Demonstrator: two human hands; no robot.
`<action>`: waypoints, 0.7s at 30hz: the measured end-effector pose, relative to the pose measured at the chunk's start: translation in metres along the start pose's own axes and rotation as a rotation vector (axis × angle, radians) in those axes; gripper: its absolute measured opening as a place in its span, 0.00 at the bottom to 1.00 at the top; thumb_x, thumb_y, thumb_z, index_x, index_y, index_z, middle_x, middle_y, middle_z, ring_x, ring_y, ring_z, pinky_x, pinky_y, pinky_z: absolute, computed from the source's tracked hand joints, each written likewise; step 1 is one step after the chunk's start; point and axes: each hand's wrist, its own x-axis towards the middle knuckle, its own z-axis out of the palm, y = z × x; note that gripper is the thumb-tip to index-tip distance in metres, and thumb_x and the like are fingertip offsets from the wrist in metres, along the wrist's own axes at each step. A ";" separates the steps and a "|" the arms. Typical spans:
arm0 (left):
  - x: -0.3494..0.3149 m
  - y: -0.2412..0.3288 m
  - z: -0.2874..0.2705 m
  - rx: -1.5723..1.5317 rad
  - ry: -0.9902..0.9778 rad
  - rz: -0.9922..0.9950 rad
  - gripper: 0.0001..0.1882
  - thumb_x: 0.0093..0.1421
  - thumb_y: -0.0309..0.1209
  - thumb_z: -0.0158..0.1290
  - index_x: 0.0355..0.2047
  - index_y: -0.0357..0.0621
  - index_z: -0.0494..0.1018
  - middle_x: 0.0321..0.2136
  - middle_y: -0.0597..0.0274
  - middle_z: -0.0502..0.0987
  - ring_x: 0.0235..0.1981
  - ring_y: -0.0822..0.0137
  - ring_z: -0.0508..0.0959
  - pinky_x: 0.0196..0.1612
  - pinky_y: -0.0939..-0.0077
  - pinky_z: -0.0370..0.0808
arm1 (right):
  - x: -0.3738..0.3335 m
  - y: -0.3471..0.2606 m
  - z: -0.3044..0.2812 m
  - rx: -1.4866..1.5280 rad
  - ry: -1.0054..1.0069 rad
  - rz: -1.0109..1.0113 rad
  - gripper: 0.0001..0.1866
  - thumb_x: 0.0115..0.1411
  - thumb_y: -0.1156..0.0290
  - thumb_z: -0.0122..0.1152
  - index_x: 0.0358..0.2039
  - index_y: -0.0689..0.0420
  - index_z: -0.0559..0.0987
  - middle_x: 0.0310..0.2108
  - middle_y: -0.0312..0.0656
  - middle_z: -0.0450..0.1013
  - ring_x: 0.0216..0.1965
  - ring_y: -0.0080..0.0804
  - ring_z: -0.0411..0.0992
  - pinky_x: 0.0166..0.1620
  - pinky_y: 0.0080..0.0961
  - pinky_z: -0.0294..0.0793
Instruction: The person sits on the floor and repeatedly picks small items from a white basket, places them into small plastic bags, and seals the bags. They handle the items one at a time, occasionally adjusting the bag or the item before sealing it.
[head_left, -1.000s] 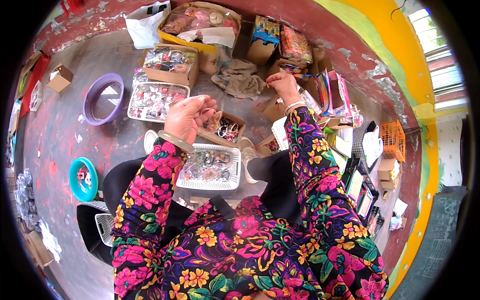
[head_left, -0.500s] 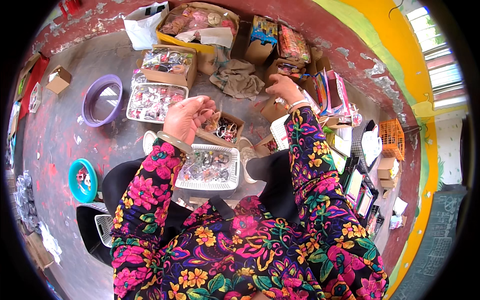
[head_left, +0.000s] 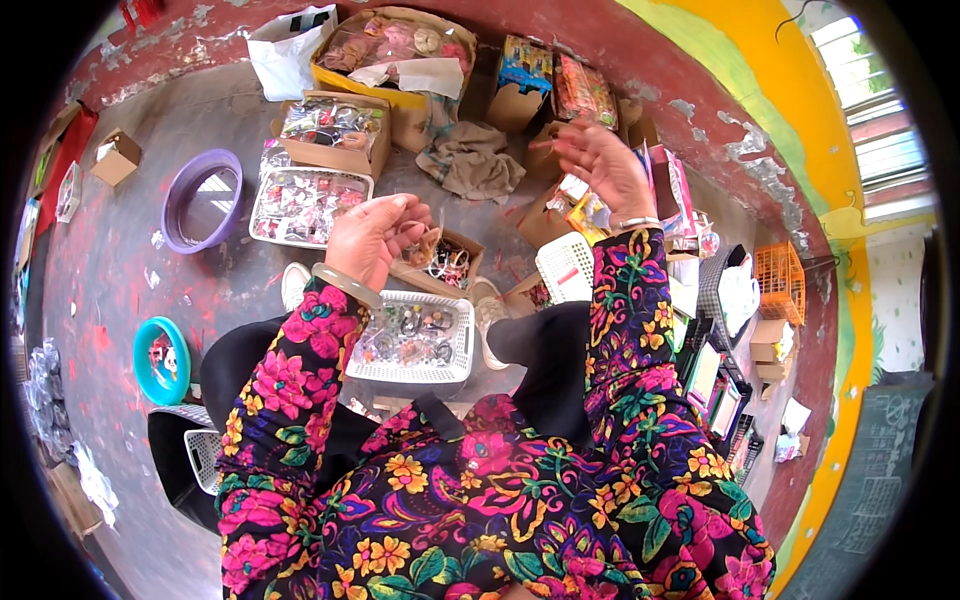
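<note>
My left hand (head_left: 375, 235) is closed in a pinch, fingers curled in, above the gap between two white baskets. Something thin and see-through seems to show at its fingertips, too faint to name. Below it are a small carton of hair ties (head_left: 455, 262) and, between my feet, a white plastic basket (head_left: 467, 345) with small clear packets. To the right, my right hand (head_left: 608, 172) is raised with its fingers stretched and apart, over open cartons and beside colourful packages (head_left: 588, 215). I see nothing held in it.
Farther left stand another white basket of packets (head_left: 258, 215), a purple basin (head_left: 172, 215) and a turquoise basin (head_left: 142, 365). A crumpled cloth (head_left: 470, 160) lies ahead. A large carton (head_left: 400, 103) is behind it. An orange crate (head_left: 780, 285) stands right, near the wall.
My right hand has moved right and drawn back a little from the far cartons, its fingers spreading. My left hand stays nearly in place.
</note>
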 end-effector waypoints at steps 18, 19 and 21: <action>0.002 -0.004 0.003 0.006 -0.003 -0.025 0.12 0.58 0.28 0.46 0.38 0.30 0.67 0.36 0.50 0.73 0.38 0.63 0.74 0.40 0.77 0.73 | 0.000 0.007 -0.009 -0.094 0.025 0.007 0.20 0.60 0.58 0.45 0.43 0.63 0.70 0.36 0.49 0.72 0.39 0.35 0.72 0.41 0.25 0.71; 0.001 -0.003 0.002 0.006 -0.009 -0.026 0.12 0.58 0.28 0.46 0.38 0.30 0.67 0.36 0.50 0.73 0.38 0.63 0.74 0.40 0.77 0.73 | 0.000 0.006 -0.007 -0.055 -0.029 0.011 0.20 0.60 0.58 0.46 0.43 0.62 0.70 0.36 0.48 0.73 0.38 0.34 0.72 0.41 0.25 0.70; 0.001 -0.002 0.000 0.006 -0.023 -0.028 0.12 0.58 0.28 0.46 0.38 0.30 0.67 0.36 0.50 0.73 0.39 0.63 0.74 0.40 0.78 0.73 | -0.001 0.004 -0.002 0.023 -0.133 0.018 0.19 0.60 0.59 0.46 0.42 0.62 0.71 0.34 0.47 0.73 0.37 0.33 0.72 0.40 0.24 0.70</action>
